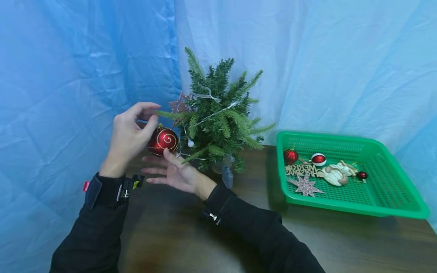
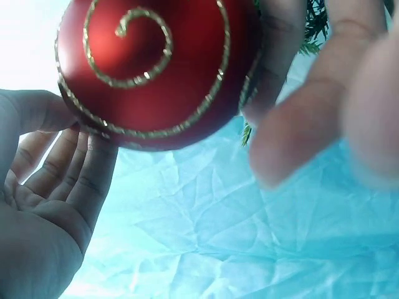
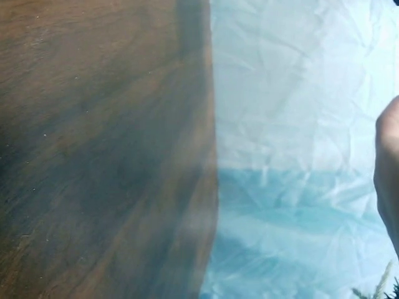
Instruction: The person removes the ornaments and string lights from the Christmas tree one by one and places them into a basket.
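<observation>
A large red bauble [image 1: 164, 141] with gold glitter swirls is beside a small artificial Christmas tree [image 1: 222, 110], at the left. My left hand [image 1: 131, 127] is just above it, thumb and fingers pinching about the tip of a branch [image 1: 174, 114]. Palm up beneath the bauble, my right hand [image 1: 181, 174] touches its underside with the thumb, the other fingers extended. In the left wrist view the bauble [image 2: 156, 68] fills the top, between the right hand [image 2: 50, 187] and blurred left fingers [image 2: 305, 124]. Whether its loop is on the branch is hidden.
A green plastic basket [image 1: 348, 207] at the right contains several ornaments, including a glitter star [image 1: 305, 185]. A pinkish star [image 1: 179, 105] and a string of lights [image 1: 216, 113] hang on the tree. Blue cloth [image 1: 85, 57] backs the brown table [image 1: 164, 235].
</observation>
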`<act>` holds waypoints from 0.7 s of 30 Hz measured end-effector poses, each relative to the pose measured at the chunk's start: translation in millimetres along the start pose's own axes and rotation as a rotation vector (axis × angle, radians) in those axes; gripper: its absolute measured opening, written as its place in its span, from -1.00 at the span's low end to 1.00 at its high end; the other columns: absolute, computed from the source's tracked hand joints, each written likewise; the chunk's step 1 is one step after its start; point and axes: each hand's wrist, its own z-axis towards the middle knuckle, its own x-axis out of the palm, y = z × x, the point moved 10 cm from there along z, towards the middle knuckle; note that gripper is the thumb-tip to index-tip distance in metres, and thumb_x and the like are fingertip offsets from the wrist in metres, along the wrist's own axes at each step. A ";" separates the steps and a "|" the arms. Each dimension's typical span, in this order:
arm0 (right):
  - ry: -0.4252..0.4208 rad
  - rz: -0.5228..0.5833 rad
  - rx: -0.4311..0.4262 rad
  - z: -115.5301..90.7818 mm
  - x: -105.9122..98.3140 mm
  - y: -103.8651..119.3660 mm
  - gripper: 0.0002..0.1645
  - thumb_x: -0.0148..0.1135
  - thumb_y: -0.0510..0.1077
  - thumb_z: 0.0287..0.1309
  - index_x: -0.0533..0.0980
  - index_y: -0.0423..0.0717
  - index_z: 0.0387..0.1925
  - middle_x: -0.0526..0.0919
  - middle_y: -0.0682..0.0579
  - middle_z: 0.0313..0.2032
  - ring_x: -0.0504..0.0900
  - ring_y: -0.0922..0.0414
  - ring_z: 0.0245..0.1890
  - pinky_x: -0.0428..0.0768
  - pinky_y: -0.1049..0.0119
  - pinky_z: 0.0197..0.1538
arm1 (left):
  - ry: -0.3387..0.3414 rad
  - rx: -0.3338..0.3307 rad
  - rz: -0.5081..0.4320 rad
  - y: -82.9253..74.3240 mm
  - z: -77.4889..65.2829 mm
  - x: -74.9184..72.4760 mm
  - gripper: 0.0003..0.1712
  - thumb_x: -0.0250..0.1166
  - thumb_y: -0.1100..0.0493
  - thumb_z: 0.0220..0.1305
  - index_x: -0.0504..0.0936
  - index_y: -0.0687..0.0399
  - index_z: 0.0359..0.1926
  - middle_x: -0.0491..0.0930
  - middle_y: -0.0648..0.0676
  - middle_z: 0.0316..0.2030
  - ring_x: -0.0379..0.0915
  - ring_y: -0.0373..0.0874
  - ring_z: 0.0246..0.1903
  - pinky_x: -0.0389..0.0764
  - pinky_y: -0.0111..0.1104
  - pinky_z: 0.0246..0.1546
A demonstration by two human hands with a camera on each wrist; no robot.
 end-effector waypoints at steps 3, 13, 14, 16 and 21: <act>-0.004 0.014 -0.008 0.1 1.3 2.8 0.15 0.46 0.46 -0.08 0.24 0.24 0.50 0.54 0.05 0.18 0.53 -0.02 0.19 0.51 -0.02 0.25 | -0.006 0.009 0.001 -1.9 2.1 -1.5 -0.74 0.22 0.28 0.42 0.69 0.18 0.06 0.73 0.09 -0.22 0.54 -0.31 -0.28 0.51 -0.56 -0.34; -0.031 -0.010 -0.011 -1.1 1.0 5.1 0.29 0.39 0.57 -0.11 0.10 0.25 0.58 0.32 -0.15 0.42 0.41 -0.12 0.34 0.39 -0.08 0.35 | -0.058 0.019 -0.004 -3.6 3.9 -7.6 -0.75 0.21 0.26 0.44 0.70 0.22 0.03 0.74 0.07 -0.17 0.54 -0.39 -0.28 0.51 -0.57 -0.36; -0.031 -0.012 -0.017 -1.3 1.1 5.9 0.29 0.37 0.59 -0.11 0.10 0.26 0.58 0.25 -0.19 0.46 0.42 -0.10 0.33 0.38 -0.07 0.36 | -0.068 0.021 -0.004 -4.3 4.0 -8.9 -0.75 0.21 0.25 0.45 0.70 0.22 0.03 0.74 0.07 -0.17 0.54 -0.40 -0.28 0.51 -0.58 -0.35; -0.031 -0.008 -0.028 -1.8 1.6 7.5 0.25 0.33 0.61 -0.10 0.12 0.28 0.56 0.16 -0.21 0.51 0.41 -0.07 0.33 0.36 -0.05 0.38 | -0.086 0.029 -0.005 -6.2 4.4 -11.0 -0.75 0.21 0.23 0.46 0.71 0.24 0.02 0.75 0.07 -0.16 0.54 -0.42 -0.28 0.52 -0.59 -0.33; -0.016 0.046 -0.096 -2.7 6.8 14.9 0.14 0.26 0.61 -0.02 0.20 0.30 0.52 0.35 -0.04 0.41 0.25 -0.16 0.46 0.29 -0.08 0.42 | -0.105 0.037 -0.016 -9.6 4.0 -13.6 -0.75 0.20 0.21 0.47 0.72 0.24 0.00 0.75 0.04 -0.14 0.55 -0.42 -0.23 0.54 -0.58 -0.22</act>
